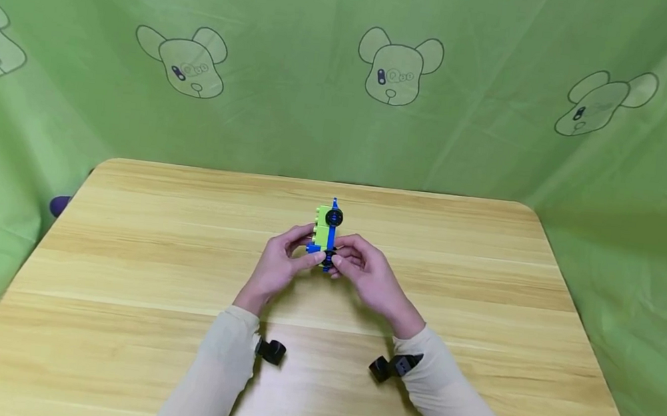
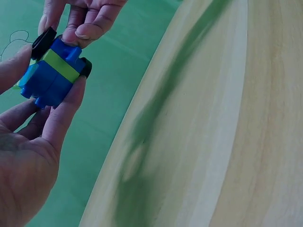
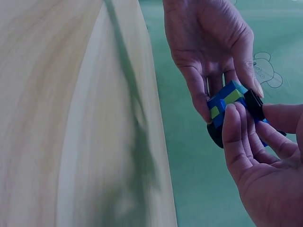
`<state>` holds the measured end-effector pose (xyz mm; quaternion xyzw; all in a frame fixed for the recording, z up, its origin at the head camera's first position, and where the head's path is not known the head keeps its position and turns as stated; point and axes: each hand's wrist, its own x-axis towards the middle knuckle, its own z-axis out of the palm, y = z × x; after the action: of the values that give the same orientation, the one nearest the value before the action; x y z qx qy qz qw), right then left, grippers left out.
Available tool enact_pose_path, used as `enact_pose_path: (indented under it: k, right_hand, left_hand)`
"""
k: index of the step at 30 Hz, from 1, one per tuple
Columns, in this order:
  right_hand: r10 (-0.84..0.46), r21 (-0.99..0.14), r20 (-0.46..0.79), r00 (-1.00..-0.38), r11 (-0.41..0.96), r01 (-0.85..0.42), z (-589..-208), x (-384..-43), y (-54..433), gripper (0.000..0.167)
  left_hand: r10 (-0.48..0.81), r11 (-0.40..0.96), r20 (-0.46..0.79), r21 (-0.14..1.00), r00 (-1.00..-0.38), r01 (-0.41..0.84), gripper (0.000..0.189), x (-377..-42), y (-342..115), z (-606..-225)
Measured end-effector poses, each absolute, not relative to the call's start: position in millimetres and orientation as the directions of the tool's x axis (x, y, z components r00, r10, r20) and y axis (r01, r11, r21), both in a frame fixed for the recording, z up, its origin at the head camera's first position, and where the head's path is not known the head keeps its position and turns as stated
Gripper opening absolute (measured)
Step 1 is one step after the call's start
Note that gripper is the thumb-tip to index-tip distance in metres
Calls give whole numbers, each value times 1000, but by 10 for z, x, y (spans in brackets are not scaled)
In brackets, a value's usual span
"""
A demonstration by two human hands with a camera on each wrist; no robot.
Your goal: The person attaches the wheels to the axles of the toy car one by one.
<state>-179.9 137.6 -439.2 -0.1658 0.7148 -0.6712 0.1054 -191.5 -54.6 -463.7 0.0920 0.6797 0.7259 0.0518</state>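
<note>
A small toy car (image 1: 322, 219) of lime green and blue bricks is held up over the middle of the table. It is turned on its side, its blue base toward the right and its studs toward the left. The left hand (image 1: 276, 264) grips the near end between thumb and fingers. On the opposite side, the right hand (image 1: 372, 275) pinches at the near black wheel (image 2: 44, 43) with its thumb and fingers. Both thumbs meet at this wheel, partly covering it. The far black wheel (image 1: 334, 217) shows uncovered. In the right wrist view, fingers overlap the blue-and-green brick body (image 3: 232, 97).
The light wooden table (image 1: 142, 250) has rounded far corners. Green cloth (image 1: 293, 124) with mouse-like face outlines hangs behind and at the sides. A purple object (image 1: 59, 206) sticks out beyond the table's left edge. Black cameras (image 1: 275, 352) are strapped on both sleeves.
</note>
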Motion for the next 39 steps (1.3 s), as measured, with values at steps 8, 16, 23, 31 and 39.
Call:
enact_pose_path:
  k: [8,16,23,31,39]
  right_hand:
    - [-376,-996,65,-924,37,-85,-4408,-1804,1377,24]
    - [-370,-993,55,-927,79,-91,-4424,-1801,1383,25]
    - [-359,-984,57,-932,140,-114,-4427,-1799,1415,22]
    - [-337,-981,64,-939,150,-120,-4406,-1815,1501,25]
    - [-257,-993,81,-963,62,-100,-4336,-1877,1606,24]
  left_hand:
    - [208,-26,71,997,-976,67,56,-1917,-547,-4640]
    - [223,-14,64,998,-973,63,47,-1922,-573,-4623]
    - [223,14,95,995,-970,100,46,-1795,-589,-4317]
    - [184,-24,63,998,-981,59,35,-1920,-624,-4558]
    - [181,-8,75,997,-981,75,30,-1931,-690,-4586]
